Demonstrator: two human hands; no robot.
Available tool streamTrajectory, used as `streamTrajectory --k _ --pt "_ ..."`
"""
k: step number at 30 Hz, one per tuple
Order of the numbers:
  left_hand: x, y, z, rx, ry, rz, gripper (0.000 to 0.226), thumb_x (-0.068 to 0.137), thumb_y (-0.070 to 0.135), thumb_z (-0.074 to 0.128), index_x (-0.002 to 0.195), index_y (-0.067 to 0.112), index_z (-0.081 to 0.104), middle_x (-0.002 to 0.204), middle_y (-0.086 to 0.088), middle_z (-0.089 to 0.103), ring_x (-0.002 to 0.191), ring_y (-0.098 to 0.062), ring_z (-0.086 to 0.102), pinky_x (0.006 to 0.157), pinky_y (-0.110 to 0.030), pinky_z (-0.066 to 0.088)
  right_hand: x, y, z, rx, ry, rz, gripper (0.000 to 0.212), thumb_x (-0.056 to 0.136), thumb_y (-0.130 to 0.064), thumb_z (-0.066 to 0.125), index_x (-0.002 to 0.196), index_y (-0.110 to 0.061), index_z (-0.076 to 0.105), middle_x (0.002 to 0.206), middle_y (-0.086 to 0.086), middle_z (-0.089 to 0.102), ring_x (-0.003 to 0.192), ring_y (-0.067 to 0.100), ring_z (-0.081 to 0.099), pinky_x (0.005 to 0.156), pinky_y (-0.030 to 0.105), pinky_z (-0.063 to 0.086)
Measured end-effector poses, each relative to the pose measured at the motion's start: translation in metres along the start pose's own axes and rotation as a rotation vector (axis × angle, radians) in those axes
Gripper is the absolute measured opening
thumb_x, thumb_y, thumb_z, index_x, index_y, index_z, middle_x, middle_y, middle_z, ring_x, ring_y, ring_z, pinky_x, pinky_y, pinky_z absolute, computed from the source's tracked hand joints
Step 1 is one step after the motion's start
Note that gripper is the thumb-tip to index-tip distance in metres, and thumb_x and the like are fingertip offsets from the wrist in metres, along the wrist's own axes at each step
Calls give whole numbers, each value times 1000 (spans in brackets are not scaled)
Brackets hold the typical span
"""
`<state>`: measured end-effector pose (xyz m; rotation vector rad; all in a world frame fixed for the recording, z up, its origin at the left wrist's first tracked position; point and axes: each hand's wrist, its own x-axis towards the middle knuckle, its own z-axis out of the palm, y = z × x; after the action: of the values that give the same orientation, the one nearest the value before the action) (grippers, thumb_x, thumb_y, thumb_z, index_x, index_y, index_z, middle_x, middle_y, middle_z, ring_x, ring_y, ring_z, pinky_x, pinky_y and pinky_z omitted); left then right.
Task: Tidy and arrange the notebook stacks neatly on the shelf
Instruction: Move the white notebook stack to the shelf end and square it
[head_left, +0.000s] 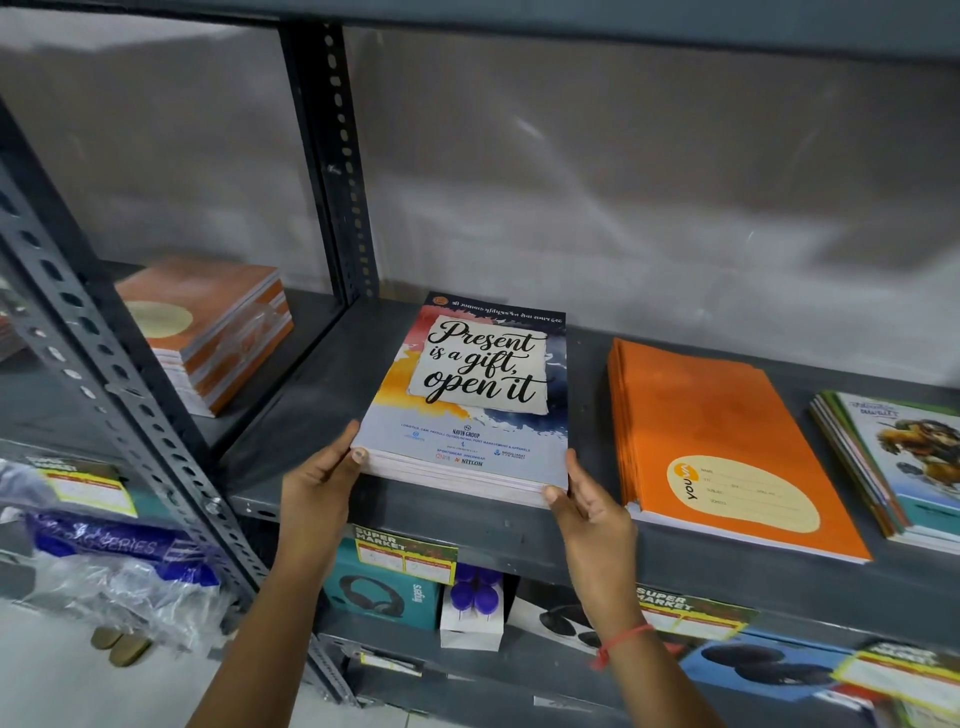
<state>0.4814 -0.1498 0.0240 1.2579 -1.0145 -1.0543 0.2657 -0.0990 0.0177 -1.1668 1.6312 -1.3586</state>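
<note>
A stack of notebooks with the cover "Present is a gift, open it" (475, 395) lies on the grey metal shelf (311, 395). My left hand (319, 480) grips its near left corner, thumb on the cover. My right hand (589, 512) holds the near right corner, fingers along the stack's side. To the right lies an orange notebook stack (727, 441), and past it a stack with an illustrated green-edged cover (893, 462), cut off by the frame edge. In the left bay sits a stack of rust-orange notebooks (213, 327).
A perforated steel upright (337, 166) divides the two bays, and another upright (98, 364) slants in front at left. The shelf below holds boxed headphones (384, 592), purple items and "Super Market" tags. Plastic-wrapped packs (119, 566) sit at lower left.
</note>
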Motion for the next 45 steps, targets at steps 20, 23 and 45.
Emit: streamTrajectory --k 20,23,45 --pt "2 0 -4 79 -82 24 47 89 -9 46 134 2 44 131 2 48 120 -11 47 105 -25 33 -1 5 6 -111 46 22 52 88 -2 54 136 -18 42 134 3 56 106 9 54 103 32 43" --pt "2 1 -6 89 -92 3 48 89 -8 46 135 4 44 133 0 50 118 -9 49 104 -23 34 -2 3 5 -103 22 20 54 87 -5 56 137 -19 41 131 3 58 105 7 54 105 32 42" --pt "5 3 -5 10 -88 -118 45 96 22 43 141 23 38 140 -3 49 133 -20 42 117 -42 25 -8 -10 4 -108 -48 -3 58 90 -29 51 143 -24 27 138 -9 47 120 5 46 92 12 37"
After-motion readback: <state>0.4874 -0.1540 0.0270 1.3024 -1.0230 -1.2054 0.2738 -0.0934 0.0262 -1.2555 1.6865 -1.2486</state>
